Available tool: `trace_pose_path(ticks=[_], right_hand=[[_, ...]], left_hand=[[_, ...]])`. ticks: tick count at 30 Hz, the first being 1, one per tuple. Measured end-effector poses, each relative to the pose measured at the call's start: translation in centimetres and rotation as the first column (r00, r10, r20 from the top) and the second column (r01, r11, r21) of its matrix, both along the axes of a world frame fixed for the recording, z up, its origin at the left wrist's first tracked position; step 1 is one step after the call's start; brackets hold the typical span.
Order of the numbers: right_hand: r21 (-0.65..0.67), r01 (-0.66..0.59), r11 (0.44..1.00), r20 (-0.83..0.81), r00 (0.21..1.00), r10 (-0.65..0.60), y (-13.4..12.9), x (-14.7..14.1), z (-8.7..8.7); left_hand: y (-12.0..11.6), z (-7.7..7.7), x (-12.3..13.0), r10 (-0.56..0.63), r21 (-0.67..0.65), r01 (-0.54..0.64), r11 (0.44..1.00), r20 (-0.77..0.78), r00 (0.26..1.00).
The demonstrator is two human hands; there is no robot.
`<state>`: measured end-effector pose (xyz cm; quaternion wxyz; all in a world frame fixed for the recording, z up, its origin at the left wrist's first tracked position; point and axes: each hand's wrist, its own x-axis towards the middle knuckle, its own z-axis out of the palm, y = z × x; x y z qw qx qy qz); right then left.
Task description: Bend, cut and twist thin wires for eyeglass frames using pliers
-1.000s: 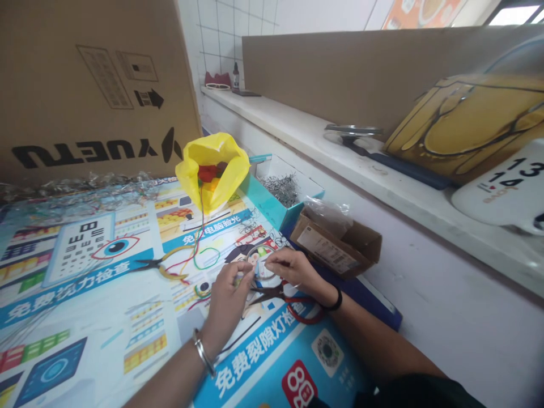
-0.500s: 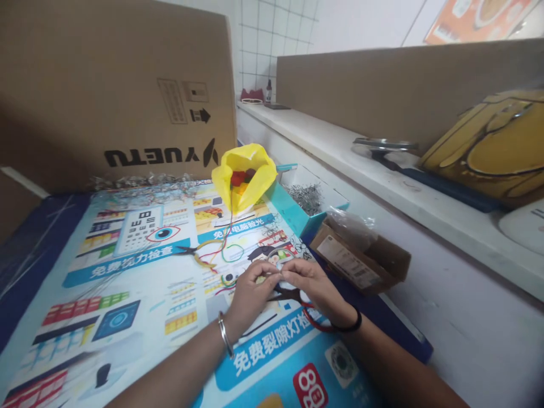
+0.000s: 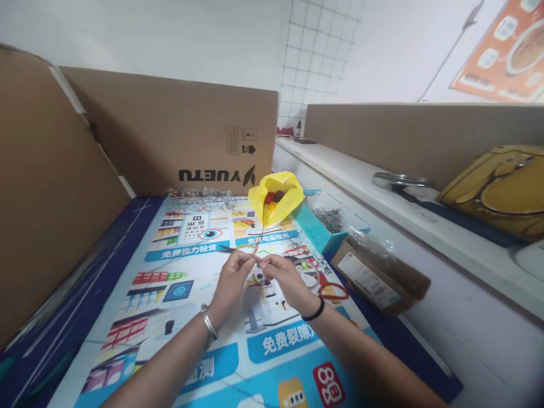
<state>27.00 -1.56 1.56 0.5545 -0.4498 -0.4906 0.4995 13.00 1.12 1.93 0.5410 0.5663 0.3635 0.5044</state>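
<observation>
My left hand (image 3: 233,279) and my right hand (image 3: 288,281) meet over the printed sheet (image 3: 216,306), thumbs and forefingers pinched together. What lies between the fingertips is too small to make out. A thin cord (image 3: 262,231) runs from the yellow bag (image 3: 290,213) down toward the fingertips. Just beyond my left hand lie pliers (image 3: 225,248) with yellow handles, partly hidden by the fingers. Red-handled scissors (image 3: 334,291) rest to the right of my right hand, near a round coil (image 3: 313,276).
A teal box (image 3: 315,231) holds a heap of small metal pieces (image 3: 329,219). Beside it stands a small cardboard box (image 3: 374,277) with clear plastic. Large cardboard panels (image 3: 170,124) border the back and left. A white ledge (image 3: 361,173) runs along the right.
The view has tilted up and turned left. My hands have moved from over the scissors toward the pliers and cord ends, still pinched together. The scissors now lie uncovered at the right.
</observation>
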Motion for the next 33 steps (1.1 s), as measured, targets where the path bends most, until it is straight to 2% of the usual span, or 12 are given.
trace_pose_path(ticks=[4,8,11,13,18,23,29,33], right_hand=[[0.027,-0.121,0.992,0.022,0.992,0.120,2.3,-4.1,-1.2],[0.044,-0.115,0.992,0.098,0.989,0.110,4.1,-6.5,-2.1],[0.043,-0.088,0.995,0.149,0.986,0.080,4.9,-7.4,-2.9],[0.023,-0.068,0.997,0.115,0.991,0.064,5.1,-7.7,-3.6],[-0.045,-0.079,0.996,0.039,0.996,0.081,4.9,-8.2,-5.0],[-0.078,-0.086,0.993,-0.011,0.996,0.085,4.7,-8.1,-4.9],[-0.103,-0.189,0.976,0.019,0.981,0.192,4.5,-8.2,-5.0],[-0.104,-0.158,0.982,-0.055,0.987,0.153,4.5,-8.2,-4.9]], left_hand=[[0.5,-1.2,-4.9,0.140,-0.026,-0.143,0.989,-0.070,0.988],[0.9,-2.6,-8.3,0.262,-0.076,-0.268,0.960,-0.084,0.962],[1.4,-3.1,-9.9,0.261,-0.121,-0.265,0.957,-0.049,0.964],[1.8,-3.3,-10.6,0.243,-0.128,-0.243,0.962,-0.016,0.970],[2.4,-3.6,-11.1,0.205,-0.101,-0.207,0.973,-0.032,0.978],[2.1,-3.7,-10.4,0.149,-0.145,-0.157,0.977,-0.067,0.987],[1.9,-4.0,-9.8,0.160,-0.163,-0.173,0.971,-0.088,0.983],[1.7,-3.6,-9.9,0.178,-0.214,-0.183,0.960,-0.043,0.983]])
